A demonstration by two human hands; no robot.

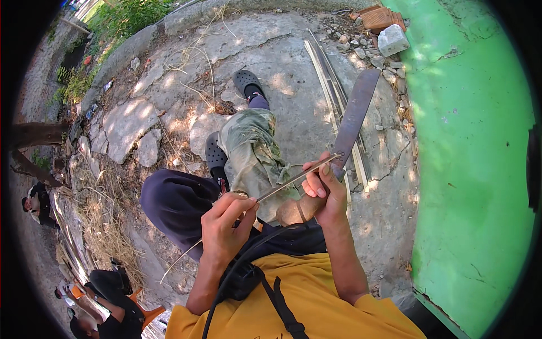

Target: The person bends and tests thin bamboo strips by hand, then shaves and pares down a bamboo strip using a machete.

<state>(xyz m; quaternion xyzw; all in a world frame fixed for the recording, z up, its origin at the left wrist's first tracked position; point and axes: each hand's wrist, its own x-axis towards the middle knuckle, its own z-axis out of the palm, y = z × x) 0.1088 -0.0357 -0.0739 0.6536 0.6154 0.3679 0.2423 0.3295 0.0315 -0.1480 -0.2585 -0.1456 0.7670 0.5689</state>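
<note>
**Thin strip held against a long blade, both hands engaged**

Taking the long blade as the reference: far to its left, at the picture's edge, other people sit on the ground beside dry grass. Nearer, still left of the blade, the wearer's crossed legs show dark trousers, a camouflage-patterned cloth over the raised knee, and dark perforated clogs.

The left hand, below and left of the blade, has its fingers closed in a pinch on a thin strip. The strip runs up and to the right from that pinch to the blade's lower end, with its tail trailing down-left past the wrist.

The right hand is wrapped around the blade's handle, fingers clamped, with the strip passing over the fingertips where it meets the blade. The blade rises up and to the right from that grip.

Just behind the blade, pale split strips lie on cracked concrete. To its right stands a green wall, with rubble at its upper end.
</note>
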